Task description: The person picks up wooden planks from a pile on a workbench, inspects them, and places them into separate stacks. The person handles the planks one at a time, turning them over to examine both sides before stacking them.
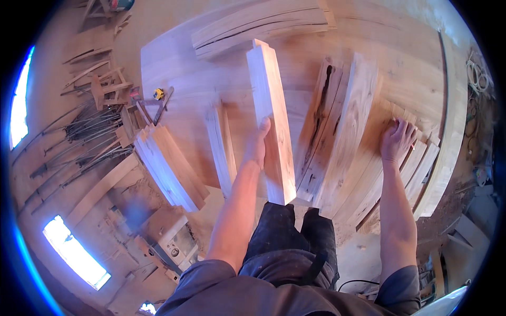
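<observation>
My left hand (258,143) grips a squared wooden beam (278,131) near its middle, thumb along the top face. A stepped tenon is cut at the beam's far end, and its near end reaches the front edge of the workbench. At the right, my right hand (399,139) lies over the far ends of several wooden rails (416,163), fingers curled down. What its fingertips hold is hidden; a small reddish tip shows beside it. Between my hands lie a dark-cracked plank (322,121) and a pale thick board (350,131).
Left of the held beam lie a narrower piece (221,139) and paired timbers (171,166). A yellow tape measure (158,94) sits beside a try square (164,107). Across the back is a cracked slab (258,26). Bar clamps (89,142) and a dusty machine (176,245) stand at the left.
</observation>
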Demonstrator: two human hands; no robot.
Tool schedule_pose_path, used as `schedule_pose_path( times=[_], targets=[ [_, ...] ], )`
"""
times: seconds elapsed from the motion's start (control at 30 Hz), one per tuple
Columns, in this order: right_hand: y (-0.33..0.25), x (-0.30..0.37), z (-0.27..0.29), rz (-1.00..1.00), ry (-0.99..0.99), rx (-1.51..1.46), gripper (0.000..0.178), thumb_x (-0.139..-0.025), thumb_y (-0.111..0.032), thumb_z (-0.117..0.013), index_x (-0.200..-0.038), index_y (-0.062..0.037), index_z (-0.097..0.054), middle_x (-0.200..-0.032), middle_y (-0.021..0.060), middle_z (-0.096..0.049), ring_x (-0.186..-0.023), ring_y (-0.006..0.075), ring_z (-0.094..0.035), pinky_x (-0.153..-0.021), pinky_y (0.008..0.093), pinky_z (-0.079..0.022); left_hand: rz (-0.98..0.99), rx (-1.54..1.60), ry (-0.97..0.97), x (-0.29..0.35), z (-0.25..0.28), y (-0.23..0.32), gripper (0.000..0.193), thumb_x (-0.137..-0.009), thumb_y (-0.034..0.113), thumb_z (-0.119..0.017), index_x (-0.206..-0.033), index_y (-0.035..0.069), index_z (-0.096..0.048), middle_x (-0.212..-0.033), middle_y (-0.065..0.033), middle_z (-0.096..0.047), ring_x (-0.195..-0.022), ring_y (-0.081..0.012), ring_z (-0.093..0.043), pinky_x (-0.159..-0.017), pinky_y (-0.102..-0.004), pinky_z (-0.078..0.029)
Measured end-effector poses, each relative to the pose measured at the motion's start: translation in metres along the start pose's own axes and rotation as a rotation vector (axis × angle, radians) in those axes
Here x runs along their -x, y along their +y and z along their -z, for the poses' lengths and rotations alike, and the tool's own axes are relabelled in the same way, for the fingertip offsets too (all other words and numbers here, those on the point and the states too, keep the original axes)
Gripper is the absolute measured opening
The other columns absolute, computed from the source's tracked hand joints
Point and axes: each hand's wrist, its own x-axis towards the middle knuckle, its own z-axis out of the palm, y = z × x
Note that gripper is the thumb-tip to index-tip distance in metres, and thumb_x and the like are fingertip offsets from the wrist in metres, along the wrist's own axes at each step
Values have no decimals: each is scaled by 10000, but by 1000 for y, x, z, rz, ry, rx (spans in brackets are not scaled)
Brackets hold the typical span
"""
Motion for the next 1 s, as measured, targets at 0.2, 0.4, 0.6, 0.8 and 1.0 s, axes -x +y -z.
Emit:
schedule_pose_path(
  times=[0.2, 0.4, 0.6, 0.8, 1.0],
  targets=[
    [-3, -2, 4, 1, 0, -4, 269, -801, 10, -591, -1045, -98, -630, -1042, 115, -611, -1079, 358, -534, -986, 498, -434, -194, -325, 164, -4, 4, 2, 761, -914, 497, -763, -1364, -90, -584, -1320, -183, -652, -1263, -239, -572, -1041, -382, -442],
    [-1, 2, 2, -3, -15, 28, 254, -827, -9, -584, -1061, -92, -638, -1059, 122, -613, -1090, 367, -540, -988, 514, -429, -424, -894, 538, -14, 13, -29, 946, -834, 412, -849, -1507, -94, -418, -1389, -231, -606, -1295, -283, -583, -1097, -374, -445],
    [4, 2, -4, 27, 7, 71, 252, -838, -34, -589, -1066, -109, -667, -1068, 127, -634, -1080, 373, -565, -981, 506, -432, -491, -826, 346, -22, 38, -45, 953, -840, 323, -842, -1536, -105, -351, -1477, -271, -524, -1365, -370, -531, -1133, -434, -426],
    [16, 3, -12, 64, 24, 84, 240, -838, -70, -596, -1057, -122, -679, -1069, 123, -661, -1066, 357, -584, -976, 489, -434, -37, -469, 272, 35, 82, -73, 882, -866, 236, -808, -1541, -112, -360, -1210, -185, -725, -1079, -224, -682, -971, -357, -520],
    [23, 2, -21, 91, 58, 94, 244, -837, -106, -590, -1059, -132, -689, -1052, 99, -697, -1060, 326, -600, -996, 479, -421, 182, -525, 65, 68, 91, -125, 817, -809, 316, -873, -1412, -105, -516, -1261, -220, -676, -1129, -257, -661, -968, -374, -526]
  ],
)
